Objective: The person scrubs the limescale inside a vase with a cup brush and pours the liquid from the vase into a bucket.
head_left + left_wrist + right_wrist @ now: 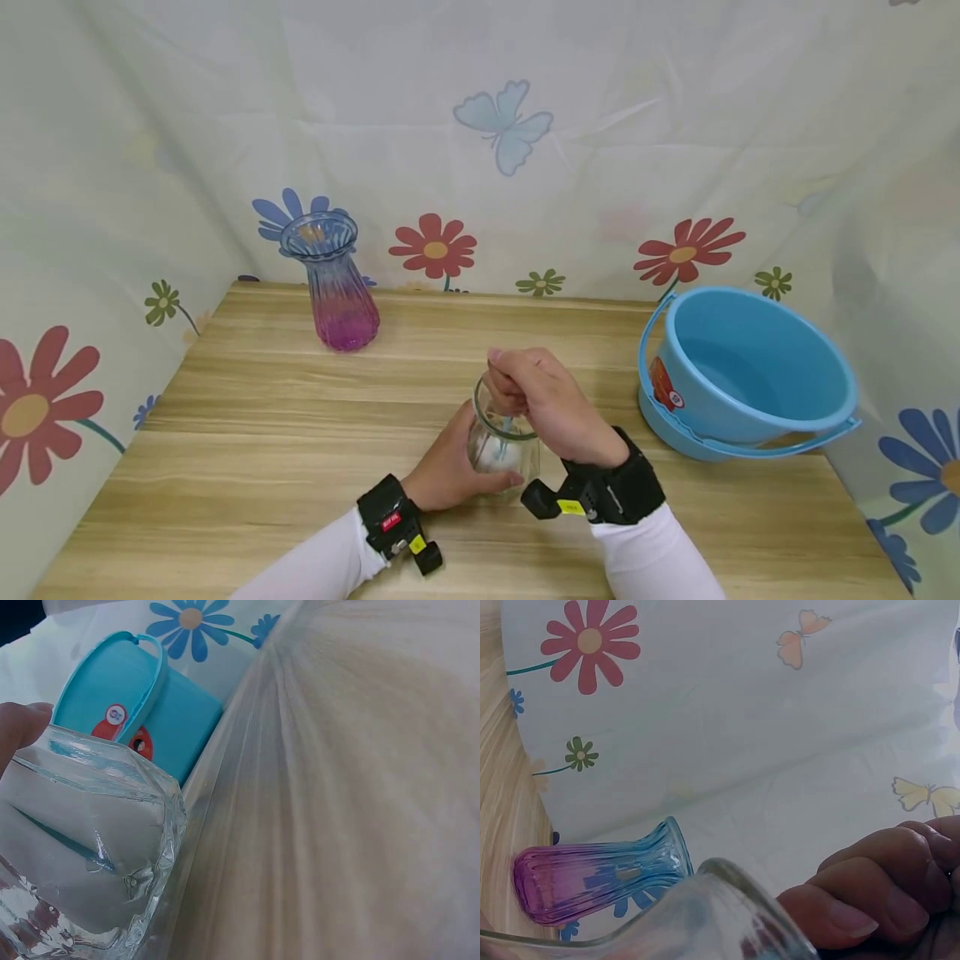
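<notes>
My left hand (453, 471) holds a clear glass jar (531, 458) from its left side, with the thumb across the front. Above the jar's mouth, my right hand (551, 400) is curled in a fist round the upper end of a bottle brush. The brush's pale blue stem and white head (498, 454) show through the glass; its top end is hidden in the fist. In the left wrist view the thick, faceted glass base of the jar (90, 832) fills the lower left. Curled fingers (847, 911) appear beside the jar's rim in the right wrist view.
A ribbed glass vase (341, 300), blue at the top and pink below, stands at the back left. At the right, a light blue bucket (697, 400) has its handle lowered. A flowered curtain (375, 125) encloses the wooden table (247, 433) at the back and sides.
</notes>
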`<state>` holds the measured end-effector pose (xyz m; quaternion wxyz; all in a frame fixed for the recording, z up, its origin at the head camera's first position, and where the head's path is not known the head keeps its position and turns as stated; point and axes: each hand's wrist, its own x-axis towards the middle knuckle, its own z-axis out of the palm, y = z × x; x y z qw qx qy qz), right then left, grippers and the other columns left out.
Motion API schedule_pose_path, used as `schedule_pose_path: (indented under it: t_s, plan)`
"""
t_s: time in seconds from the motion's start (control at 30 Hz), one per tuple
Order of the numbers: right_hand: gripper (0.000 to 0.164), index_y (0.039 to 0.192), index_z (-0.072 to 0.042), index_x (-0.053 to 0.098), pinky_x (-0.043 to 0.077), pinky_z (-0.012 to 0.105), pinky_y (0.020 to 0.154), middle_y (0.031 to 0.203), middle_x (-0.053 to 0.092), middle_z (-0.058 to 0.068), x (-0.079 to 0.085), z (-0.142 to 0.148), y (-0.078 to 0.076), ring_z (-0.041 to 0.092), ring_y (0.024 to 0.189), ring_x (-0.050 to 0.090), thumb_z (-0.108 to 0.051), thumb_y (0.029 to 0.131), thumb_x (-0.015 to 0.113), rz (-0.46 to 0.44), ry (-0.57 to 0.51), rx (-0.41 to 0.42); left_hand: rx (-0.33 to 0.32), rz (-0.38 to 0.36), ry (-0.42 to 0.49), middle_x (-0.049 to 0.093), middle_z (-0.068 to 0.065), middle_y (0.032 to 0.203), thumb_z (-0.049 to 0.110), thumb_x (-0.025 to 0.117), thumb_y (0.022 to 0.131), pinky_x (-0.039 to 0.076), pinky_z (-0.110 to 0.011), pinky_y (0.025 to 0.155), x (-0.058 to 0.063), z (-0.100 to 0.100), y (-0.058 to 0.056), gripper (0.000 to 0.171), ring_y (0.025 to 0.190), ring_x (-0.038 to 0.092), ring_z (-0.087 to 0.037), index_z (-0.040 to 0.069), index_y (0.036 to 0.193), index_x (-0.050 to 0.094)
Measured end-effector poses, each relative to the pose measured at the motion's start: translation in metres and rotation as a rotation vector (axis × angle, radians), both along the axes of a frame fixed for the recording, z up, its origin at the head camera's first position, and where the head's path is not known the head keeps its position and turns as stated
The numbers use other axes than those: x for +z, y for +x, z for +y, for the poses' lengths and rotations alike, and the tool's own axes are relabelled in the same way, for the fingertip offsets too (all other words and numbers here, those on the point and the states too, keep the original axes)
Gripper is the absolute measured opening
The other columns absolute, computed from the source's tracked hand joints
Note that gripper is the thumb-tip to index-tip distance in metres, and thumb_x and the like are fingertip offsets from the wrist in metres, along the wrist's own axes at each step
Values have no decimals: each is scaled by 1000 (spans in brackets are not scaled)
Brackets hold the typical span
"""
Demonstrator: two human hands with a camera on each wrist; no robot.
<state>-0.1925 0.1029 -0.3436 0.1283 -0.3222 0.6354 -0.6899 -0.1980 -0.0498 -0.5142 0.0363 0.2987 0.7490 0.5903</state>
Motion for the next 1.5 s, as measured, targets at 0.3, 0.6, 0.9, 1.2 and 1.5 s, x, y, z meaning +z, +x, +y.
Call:
schedule_pose_path:
  t_s: [0.3,0.6,0.9,1.2,1.5]
  plan:
    - [48,60,-8,25,18,34,51,57,22,2,12,4,0,20,50,21,-18,106,32,-13,-20,23,38,8,-44,47,10,133,47,84,69,47,-39,94,-4,-1,-2,98,113,48,-11,35,145,24]
    - [45,61,-10,27,21,34,53,57,24,1,35,12,2,19,50,23,-18,106,29,1,0,30,19,-26,-29,46,0,135,29,86,72,43,-43,99,35,-4,14,96,118,45,-14,20,147,27]
    - [44,60,-10,27,20,35,51,56,24,1,57,15,3,19,49,23,-13,105,28,37,-37,37,17,-35,-21,46,4,134,25,87,71,40,-46,103,35,-3,15,97,120,44,-14,22,147,27]
    - [44,60,-10,28,21,36,49,56,25,2,54,16,3,21,49,24,-12,104,27,45,-36,46,14,-22,-12,46,3,135,26,86,72,40,-47,103,32,-3,15,97,120,44,-14,21,148,27]
    - [46,60,-9,28,20,35,49,56,25,3,31,12,4,22,49,23,-16,105,31,23,0,17,28,17,-32,46,10,135,46,86,68,41,-42,102,-3,-1,0,101,120,44,-10,32,147,24]
